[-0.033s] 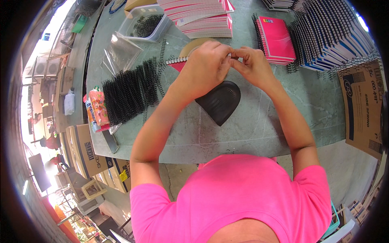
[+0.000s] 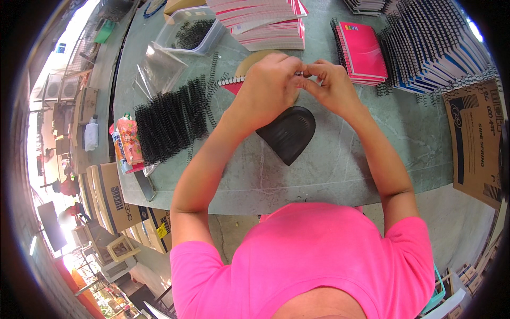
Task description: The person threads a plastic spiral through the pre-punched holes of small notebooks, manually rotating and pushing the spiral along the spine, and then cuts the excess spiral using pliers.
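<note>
My left hand (image 2: 270,82) is closed around a pink-covered spiral notebook (image 2: 234,86), hiding most of it. Its left end pokes out past the wrist, a row of binding loops along the top edge. At the other end, the thumb and fingers of my right hand (image 2: 330,85) pinch together on the end of the binding coil (image 2: 299,73), right beside the left fingertips. Just under the hands lies a black rounded pad (image 2: 289,133). Behind the left hand, a tan round object (image 2: 249,63) is partly covered.
Black spiral coils (image 2: 170,119) lie in a pile to the left, beside a plastic tub (image 2: 215,43) with more coils. Stacked pink-edged booklets (image 2: 268,26) stand at the back. To the right are bound pink notebooks (image 2: 364,50), a tall notebook stack (image 2: 433,50) and a cardboard box (image 2: 475,143).
Both hands and the notebook have shifted only very slightly; the grip looks the same.
</note>
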The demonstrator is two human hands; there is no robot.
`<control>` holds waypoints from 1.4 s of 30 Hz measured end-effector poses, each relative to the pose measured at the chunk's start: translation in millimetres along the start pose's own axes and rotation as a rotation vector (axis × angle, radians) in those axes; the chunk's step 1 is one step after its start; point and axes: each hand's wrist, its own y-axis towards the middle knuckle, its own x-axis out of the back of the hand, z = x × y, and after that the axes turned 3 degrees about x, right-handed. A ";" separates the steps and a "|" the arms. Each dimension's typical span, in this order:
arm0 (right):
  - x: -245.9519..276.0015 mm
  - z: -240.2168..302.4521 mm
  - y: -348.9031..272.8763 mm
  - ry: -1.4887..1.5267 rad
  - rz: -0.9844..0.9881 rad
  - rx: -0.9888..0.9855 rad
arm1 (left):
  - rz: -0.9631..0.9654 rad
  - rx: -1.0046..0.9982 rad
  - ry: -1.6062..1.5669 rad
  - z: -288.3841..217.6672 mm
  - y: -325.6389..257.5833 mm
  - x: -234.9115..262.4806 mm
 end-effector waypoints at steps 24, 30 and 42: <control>80.5 -52.1 -46.7 -0.711 -0.041 0.104 | -0.040 -0.069 -0.022 -2.6 -16.3 -24.2; 78.2 -52.9 -39.2 -0.658 -0.038 0.125 | 0.051 -0.061 -0.061 -0.8 -11.0 -36.3; 78.1 -50.5 -37.1 -0.666 -0.092 0.104 | -0.361 -0.265 0.604 56.1 92.0 90.8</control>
